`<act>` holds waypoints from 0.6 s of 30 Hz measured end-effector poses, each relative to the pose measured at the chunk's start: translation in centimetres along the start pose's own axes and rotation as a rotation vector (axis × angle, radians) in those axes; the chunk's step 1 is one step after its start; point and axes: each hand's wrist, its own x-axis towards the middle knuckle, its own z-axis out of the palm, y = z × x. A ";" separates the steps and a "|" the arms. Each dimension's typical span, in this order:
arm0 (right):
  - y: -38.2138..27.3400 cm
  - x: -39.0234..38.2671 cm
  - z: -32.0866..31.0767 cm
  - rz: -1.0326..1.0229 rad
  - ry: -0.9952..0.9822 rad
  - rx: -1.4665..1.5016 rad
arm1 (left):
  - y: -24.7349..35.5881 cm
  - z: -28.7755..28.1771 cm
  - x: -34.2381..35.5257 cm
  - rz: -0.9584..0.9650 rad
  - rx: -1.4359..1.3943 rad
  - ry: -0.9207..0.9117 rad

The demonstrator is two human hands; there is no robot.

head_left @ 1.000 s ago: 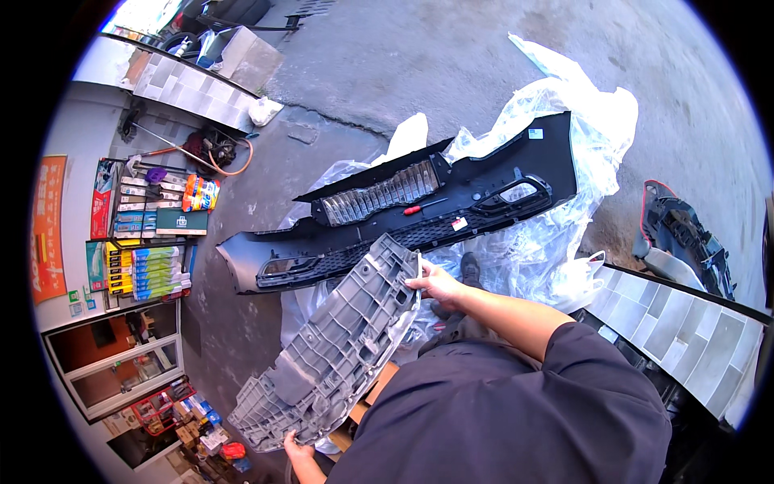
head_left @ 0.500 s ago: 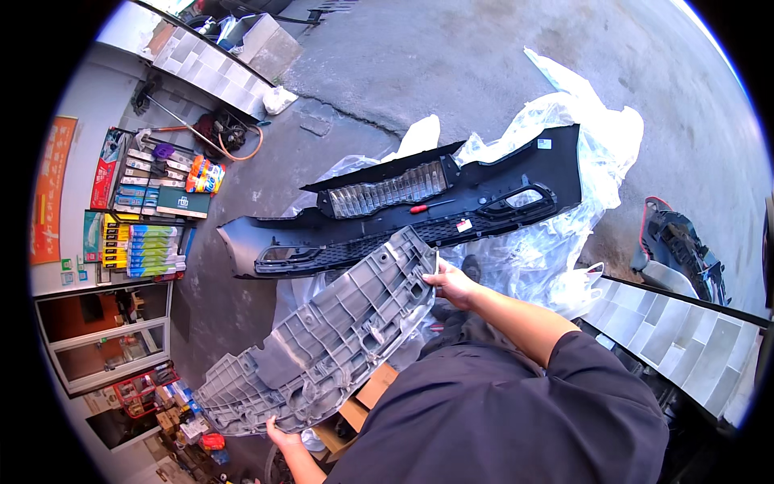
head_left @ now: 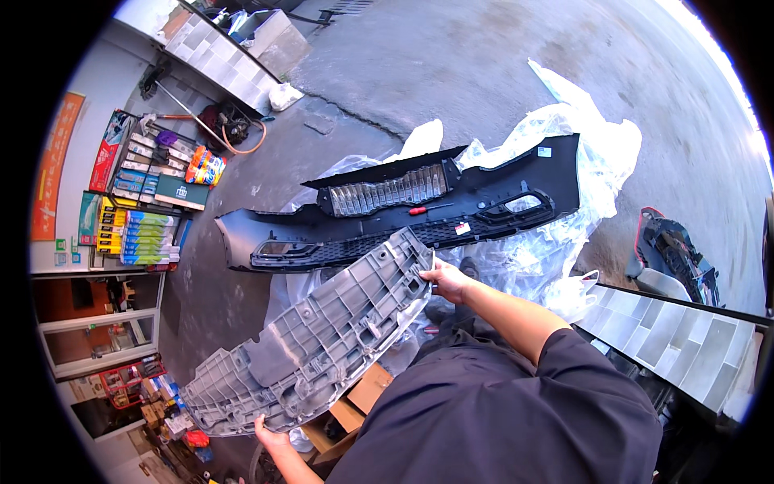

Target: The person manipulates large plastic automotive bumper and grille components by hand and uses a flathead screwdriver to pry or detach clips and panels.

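A long grey ribbed plastic undertray panel [head_left: 310,339] is held up slantwise in front of me. My right hand [head_left: 445,282] grips its upper right end, fingers wrapped over the edge. Its lower left edge is pinched by my left hand [head_left: 272,438]. Just beyond the panel lies a black car bumper [head_left: 500,179], inner side up, on crumpled clear plastic sheeting [head_left: 601,173]. A slatted grille [head_left: 391,191] sits in the bumper's middle. On the bumper rests a screwdriver [head_left: 418,210] with a red handle.
At the left, a shelf rack [head_left: 153,165] carries boxes and packets by a glazed door [head_left: 101,327]. Open cardboard boxes [head_left: 348,413] stand under the panel's lower side. A tiled low wall [head_left: 673,339] runs at right, with a black car part [head_left: 681,250] behind it. A hose [head_left: 256,143] lies far left.
The panel's lower left end has shifted slightly left, my left hand with it. My right hand keeps its grip, and the view has turned a little.
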 end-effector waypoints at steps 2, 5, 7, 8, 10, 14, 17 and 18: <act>0.8 1.2 -1.0 0.152 0.039 -0.193 | 1.3 -0.2 0.2 0.018 0.062 0.081; 1.7 2.9 -3.2 0.279 0.183 -0.744 | 2.8 0.5 -0.1 -0.007 0.098 0.169; 1.9 3.7 -4.8 0.094 0.227 -1.513 | 2.9 1.5 -0.6 0.066 0.128 0.276; 1.6 4.1 -5.5 0.097 0.187 -1.495 | 2.6 2.2 -0.7 0.065 0.118 0.256; 0.2 5.0 -6.6 0.187 0.128 -1.483 | 1.2 4.4 -0.9 0.084 0.075 0.217; -5.1 8.8 -8.6 0.167 0.116 -1.588 | -2.9 10.9 -0.5 0.189 0.123 0.369; -9.6 16.1 -11.1 0.175 0.209 -1.660 | -6.7 15.5 2.9 0.198 0.126 0.347; -10.8 19.2 -12.4 0.196 0.231 -1.734 | -8.6 16.4 4.6 0.189 0.153 0.344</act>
